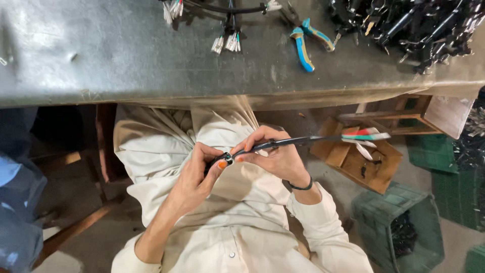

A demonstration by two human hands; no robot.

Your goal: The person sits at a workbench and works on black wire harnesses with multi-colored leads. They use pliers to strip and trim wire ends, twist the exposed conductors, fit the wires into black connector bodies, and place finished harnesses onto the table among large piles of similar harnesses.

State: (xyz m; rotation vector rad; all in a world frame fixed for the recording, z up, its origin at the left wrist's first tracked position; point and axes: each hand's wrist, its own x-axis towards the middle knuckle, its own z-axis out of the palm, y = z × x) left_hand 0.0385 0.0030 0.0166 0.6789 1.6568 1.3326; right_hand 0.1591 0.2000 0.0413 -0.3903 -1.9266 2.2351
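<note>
Head view, looking down over a cream garment into the lap, below the edge of a grey workbench (126, 55).

Left hand (194, 177): fingers curled shut around the near end of a black cable (288, 142), thumb pressed against a small dark fitting (226, 158) at that end. Right hand (275, 154): fingers pinched closed on the same cable just beyond the fitting, a dark band at the wrist. Both hands touching the cable and nearly touching each other at the fitting.

Cable held in mid-air above the lap, below the bench edge, not resting on anything. Long axis nearly level, running from the fitting between the hands out to the right and slightly up, ending in a bundle of red, green and white leads (366, 135) well past the right hand. Free length entirely on the right-hand side; fitting end nearer the left hand.

On the bench: blue-handled pliers (303, 48), more cable ends with white connectors (227, 43), a heap of black cables (414, 25) at top right. Below right: a wooden box (353, 159) and a green crate (399, 222). Far left: part of another person's blue clothing (15, 202).
</note>
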